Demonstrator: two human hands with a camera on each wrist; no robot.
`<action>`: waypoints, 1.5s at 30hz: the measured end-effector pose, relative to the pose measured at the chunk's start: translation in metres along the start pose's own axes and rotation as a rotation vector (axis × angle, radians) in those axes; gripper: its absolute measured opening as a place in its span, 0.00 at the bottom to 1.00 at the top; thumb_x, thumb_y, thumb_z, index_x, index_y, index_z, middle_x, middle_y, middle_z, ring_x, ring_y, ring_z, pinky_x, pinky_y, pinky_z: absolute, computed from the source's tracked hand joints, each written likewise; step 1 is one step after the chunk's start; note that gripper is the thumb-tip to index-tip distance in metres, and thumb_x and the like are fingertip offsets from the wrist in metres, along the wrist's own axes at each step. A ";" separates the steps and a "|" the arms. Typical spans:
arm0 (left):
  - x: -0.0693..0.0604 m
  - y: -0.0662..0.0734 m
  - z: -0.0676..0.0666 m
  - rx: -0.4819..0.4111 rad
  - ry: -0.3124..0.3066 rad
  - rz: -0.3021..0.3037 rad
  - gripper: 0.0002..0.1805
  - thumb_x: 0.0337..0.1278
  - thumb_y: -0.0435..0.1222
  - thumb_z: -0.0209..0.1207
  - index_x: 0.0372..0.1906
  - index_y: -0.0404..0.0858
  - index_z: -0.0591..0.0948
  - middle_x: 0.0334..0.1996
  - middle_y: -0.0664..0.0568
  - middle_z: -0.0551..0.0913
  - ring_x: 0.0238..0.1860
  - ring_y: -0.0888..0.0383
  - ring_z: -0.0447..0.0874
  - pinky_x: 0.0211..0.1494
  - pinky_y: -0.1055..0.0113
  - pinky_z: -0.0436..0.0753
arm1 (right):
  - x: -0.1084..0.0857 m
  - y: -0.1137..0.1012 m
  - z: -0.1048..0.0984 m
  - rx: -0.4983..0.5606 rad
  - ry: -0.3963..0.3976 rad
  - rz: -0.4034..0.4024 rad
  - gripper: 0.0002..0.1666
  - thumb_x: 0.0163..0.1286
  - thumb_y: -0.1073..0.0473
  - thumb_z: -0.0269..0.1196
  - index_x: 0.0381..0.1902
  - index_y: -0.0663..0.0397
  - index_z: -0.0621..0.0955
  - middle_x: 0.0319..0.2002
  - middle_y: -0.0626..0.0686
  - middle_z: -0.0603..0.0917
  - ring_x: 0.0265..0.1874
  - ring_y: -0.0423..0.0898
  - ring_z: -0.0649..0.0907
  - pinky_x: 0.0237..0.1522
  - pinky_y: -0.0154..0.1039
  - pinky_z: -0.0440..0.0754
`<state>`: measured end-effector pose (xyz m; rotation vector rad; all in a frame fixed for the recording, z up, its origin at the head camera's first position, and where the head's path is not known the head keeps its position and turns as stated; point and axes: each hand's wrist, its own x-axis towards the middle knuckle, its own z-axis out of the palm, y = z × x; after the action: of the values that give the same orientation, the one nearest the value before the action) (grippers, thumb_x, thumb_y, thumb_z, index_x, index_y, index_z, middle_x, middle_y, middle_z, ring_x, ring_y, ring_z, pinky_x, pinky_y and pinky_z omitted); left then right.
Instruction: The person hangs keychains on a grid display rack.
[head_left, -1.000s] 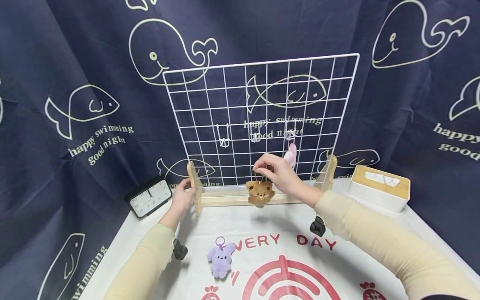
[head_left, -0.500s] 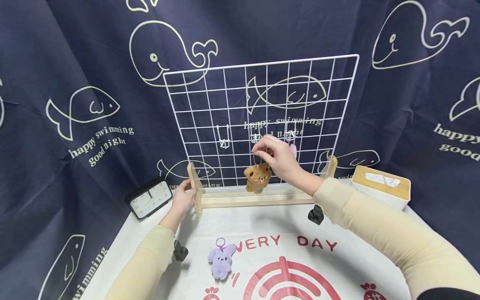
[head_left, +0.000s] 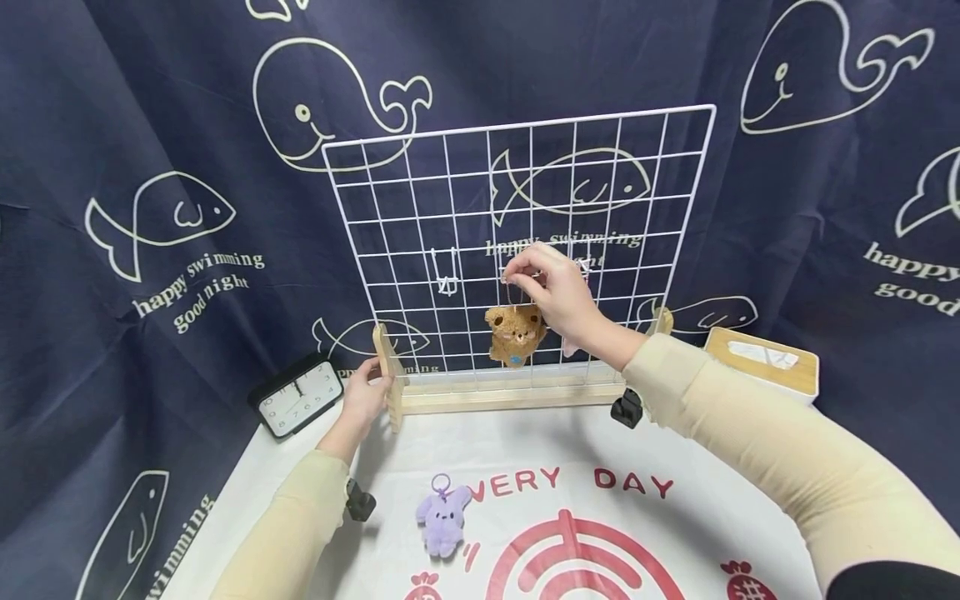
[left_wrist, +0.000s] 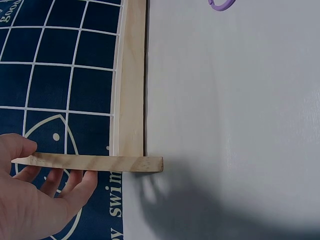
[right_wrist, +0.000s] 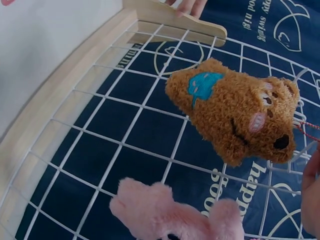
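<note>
My right hand (head_left: 558, 292) pinches the loop of a brown bear plush keychain (head_left: 517, 335) in front of the white wire grid (head_left: 531, 124). The bear hangs below my fingers. In the right wrist view, the bear (right_wrist: 235, 110) has a blue patch, and its red cord runs up beside a white hook, partly hidden by the plush. A pink plush (right_wrist: 155, 210) hangs close by, mostly behind my right hand in the head view. My left hand (head_left: 363, 398) holds the stand's wooden side piece (left_wrist: 100, 162), thumb on one face and fingers on the other.
A purple bunny plush keychain (head_left: 442, 521) lies on the white printed tabletop (head_left: 450, 442). To the left stands a clock (head_left: 300, 398); to the right, a tissue box (head_left: 765, 362) with a wooden lid. Another white hook (head_left: 447, 286) is on the grid's left part.
My right hand has risen with the bear plush, from low in front of the grid up to the middle hook's height. My left hand has stayed on the wooden side piece.
</note>
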<state>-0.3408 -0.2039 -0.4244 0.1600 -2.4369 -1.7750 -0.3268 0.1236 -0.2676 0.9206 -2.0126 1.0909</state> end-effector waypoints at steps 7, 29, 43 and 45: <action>-0.001 -0.003 -0.003 -0.016 -0.001 -0.002 0.29 0.72 0.31 0.52 0.75 0.33 0.65 0.67 0.32 0.68 0.68 0.32 0.68 0.66 0.42 0.79 | 0.007 0.003 0.003 -0.004 0.002 0.018 0.02 0.69 0.69 0.67 0.36 0.58 0.85 0.37 0.53 0.83 0.31 0.44 0.78 0.32 0.32 0.76; 0.005 0.001 -0.001 -0.032 0.001 -0.010 0.28 0.72 0.30 0.53 0.74 0.34 0.67 0.66 0.32 0.70 0.67 0.32 0.69 0.65 0.41 0.79 | 0.016 0.021 0.008 -0.058 -0.005 0.062 0.02 0.71 0.67 0.65 0.39 0.60 0.85 0.38 0.55 0.82 0.33 0.47 0.77 0.36 0.37 0.77; 0.003 -0.002 -0.001 -0.033 0.005 -0.004 0.27 0.71 0.29 0.53 0.73 0.33 0.68 0.66 0.31 0.70 0.66 0.32 0.71 0.64 0.42 0.80 | 0.014 0.022 0.015 -0.125 0.068 0.079 0.02 0.71 0.69 0.66 0.39 0.61 0.85 0.37 0.55 0.84 0.32 0.47 0.81 0.35 0.37 0.79; 0.003 -0.002 -0.001 -0.036 0.005 -0.003 0.28 0.70 0.29 0.53 0.73 0.33 0.68 0.66 0.31 0.71 0.66 0.32 0.71 0.64 0.42 0.80 | 0.013 0.023 0.016 -0.142 0.086 0.079 0.02 0.70 0.69 0.66 0.38 0.60 0.85 0.36 0.55 0.84 0.32 0.47 0.82 0.34 0.37 0.80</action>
<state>-0.3436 -0.2058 -0.4260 0.1646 -2.4015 -1.8162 -0.3565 0.1152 -0.2735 0.7148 -2.0406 0.9974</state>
